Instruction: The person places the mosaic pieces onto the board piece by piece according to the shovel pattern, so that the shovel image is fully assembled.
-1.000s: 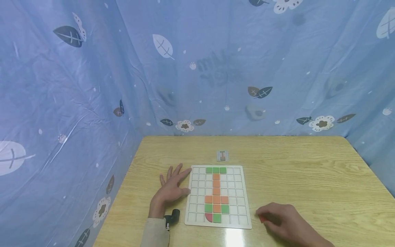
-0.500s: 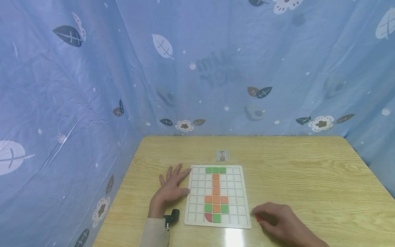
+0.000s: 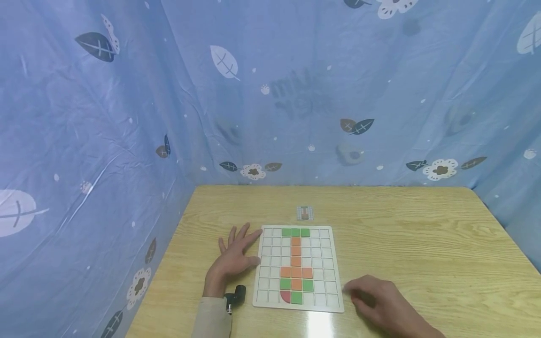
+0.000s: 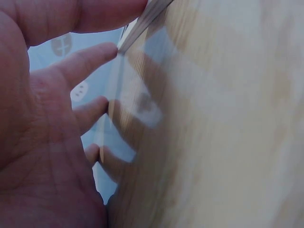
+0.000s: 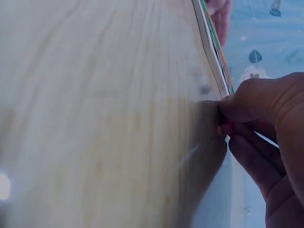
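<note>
A white grid board (image 3: 274,252) lies flat on the table, with orange tiles (image 3: 296,251) forming a column and a crossbar. Green tiles (image 3: 297,297) fill cells at the top and near the bottom, and a rounded red tile (image 3: 285,296) sits in the bottom row. My left hand (image 3: 235,257) spreads its fingers at the board's left edge, thumb and index fingertip touching it. By the lower right edge my right hand (image 3: 378,300) pinches a small red tile (image 5: 228,128) between thumb and fingers; the fingers hide most of its shape.
A small pattern card (image 3: 304,213) lies behind the board. The wooden table (image 3: 422,234) reaches back to a blue leaf-print curtain (image 3: 270,117), which also hangs along the left. A black wrist-worn device (image 3: 236,296) is beside the left cuff.
My right hand has shifted slightly left to the board's lower right edge, carrying the red tile, which now shows less in the head view. My left hand stays in place.
</note>
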### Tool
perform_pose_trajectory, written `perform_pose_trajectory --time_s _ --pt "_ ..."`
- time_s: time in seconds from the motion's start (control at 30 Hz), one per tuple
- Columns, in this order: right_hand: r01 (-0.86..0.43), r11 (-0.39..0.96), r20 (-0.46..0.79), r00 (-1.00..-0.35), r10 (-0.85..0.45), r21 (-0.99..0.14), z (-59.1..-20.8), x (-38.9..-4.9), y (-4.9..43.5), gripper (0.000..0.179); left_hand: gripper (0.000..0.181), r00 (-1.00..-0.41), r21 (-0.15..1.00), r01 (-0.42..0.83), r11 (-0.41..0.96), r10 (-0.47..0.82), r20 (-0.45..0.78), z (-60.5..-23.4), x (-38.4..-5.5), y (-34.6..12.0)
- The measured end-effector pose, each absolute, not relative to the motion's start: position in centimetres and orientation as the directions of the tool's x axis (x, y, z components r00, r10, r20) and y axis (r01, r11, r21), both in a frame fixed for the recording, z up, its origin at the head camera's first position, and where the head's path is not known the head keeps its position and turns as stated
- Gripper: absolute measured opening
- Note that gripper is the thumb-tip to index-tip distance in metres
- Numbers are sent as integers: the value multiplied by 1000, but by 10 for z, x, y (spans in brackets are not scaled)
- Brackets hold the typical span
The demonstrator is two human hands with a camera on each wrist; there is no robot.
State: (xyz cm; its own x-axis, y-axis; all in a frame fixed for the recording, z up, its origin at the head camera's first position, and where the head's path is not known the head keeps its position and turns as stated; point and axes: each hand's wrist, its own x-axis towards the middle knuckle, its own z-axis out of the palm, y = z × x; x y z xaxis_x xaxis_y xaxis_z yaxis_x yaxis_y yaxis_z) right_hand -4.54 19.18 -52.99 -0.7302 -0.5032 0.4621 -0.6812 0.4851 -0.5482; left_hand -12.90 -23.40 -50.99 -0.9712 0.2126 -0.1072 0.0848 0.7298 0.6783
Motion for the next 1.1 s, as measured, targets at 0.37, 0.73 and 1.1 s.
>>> perform_pose_trajectory --time_s 0.37,0.73,1.1 --pt "-587 538 254 -783 -568 -605 -519 -45 202 45 89 -970 683 84 725 216 -110 -509 -130 -233" --pt "-666 501 441 -744 -502 -553 -528 -45 199 50 89 -973 684 82 725 208 -104 -509 -130 -233" --pt "-669 508 414 -739 -531 -543 -527 -46 206 50 90 -972 683 80 726 209 -109 -509 -129 -234"
